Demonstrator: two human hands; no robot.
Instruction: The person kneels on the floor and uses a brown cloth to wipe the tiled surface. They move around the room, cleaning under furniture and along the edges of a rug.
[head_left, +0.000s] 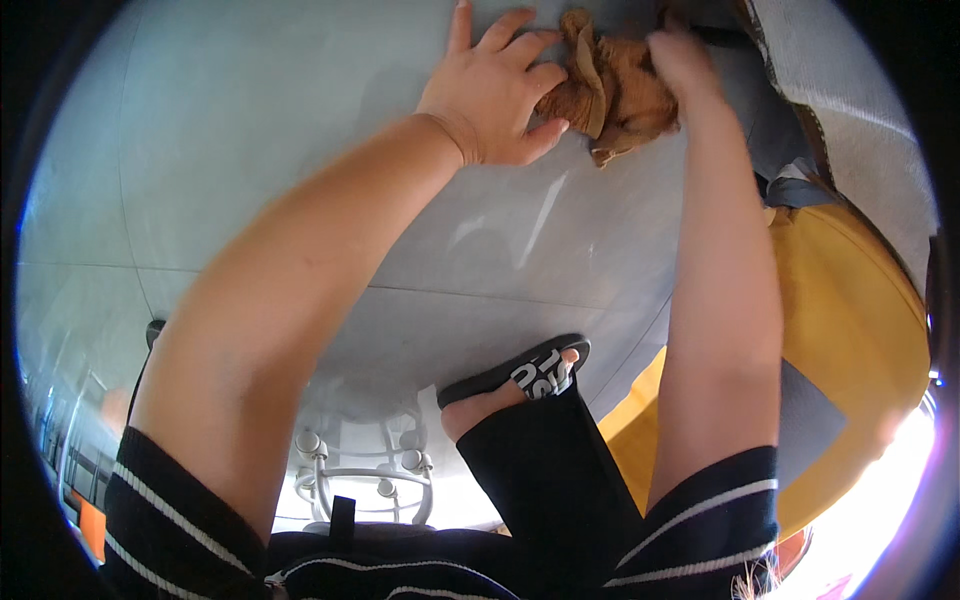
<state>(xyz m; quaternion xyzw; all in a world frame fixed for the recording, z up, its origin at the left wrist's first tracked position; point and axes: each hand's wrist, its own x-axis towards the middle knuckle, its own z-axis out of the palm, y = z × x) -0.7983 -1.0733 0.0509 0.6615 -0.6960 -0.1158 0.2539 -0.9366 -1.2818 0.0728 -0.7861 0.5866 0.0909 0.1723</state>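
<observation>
Landmark: brown cloth, crumpled, lying on the grey tiled floor at the far end of the person's reach.
Left hand: palm down on the floor, touching the left edge of the cloth; fingers spread apart and flat, thumb tucked under the cloth's lower left corner; nothing clamped.
Right hand: on the upper right part of the cloth; fingers curled down into the fabric, gripping a fold. Motion blur hides finer detail.
Grey fabric: just right of the cloth, edge bordered with a woven trim.
Yellow sheet: below and right of the cloth, well apart from it.
Foot in black sandal: well below the cloth, between the two forearms.
White wire rack: far below and left of the cloth, near the person's body.
</observation>
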